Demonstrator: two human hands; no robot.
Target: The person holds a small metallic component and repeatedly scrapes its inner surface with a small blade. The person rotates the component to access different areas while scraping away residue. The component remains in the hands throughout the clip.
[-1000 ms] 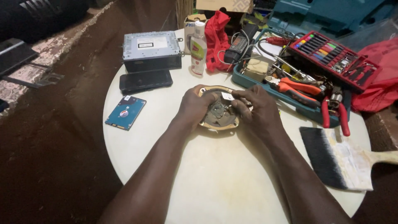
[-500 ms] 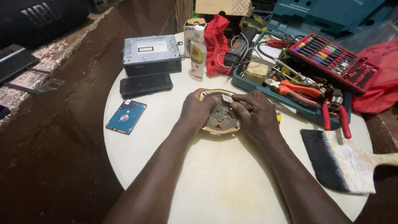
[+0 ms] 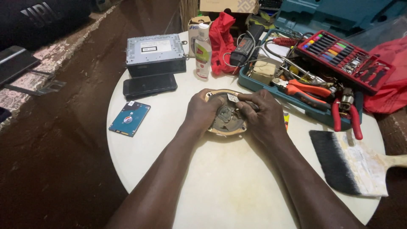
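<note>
A round metal speaker frame (image 3: 227, 116) with a brass-coloured rim lies on the white round table (image 3: 220, 186), near its middle. My left hand (image 3: 202, 112) grips the frame's left edge. My right hand (image 3: 263, 114) rests over its right side, fingers curled onto the inner metal part. Both forearms reach in from the bottom of the view.
A car stereo unit (image 3: 156, 53), a black phone (image 3: 149, 85) and a blue hard drive (image 3: 129, 118) sit at left. A clear bottle (image 3: 203, 53), a red cloth (image 3: 221, 40), a tool tray with orange pliers (image 3: 307, 89), a screwdriver bit case (image 3: 345, 59) and a wide paintbrush (image 3: 349, 163) sit behind and right.
Both hands stay on the speaker frame. My right fingers have shifted slightly across its top; the view has tilted a little.
</note>
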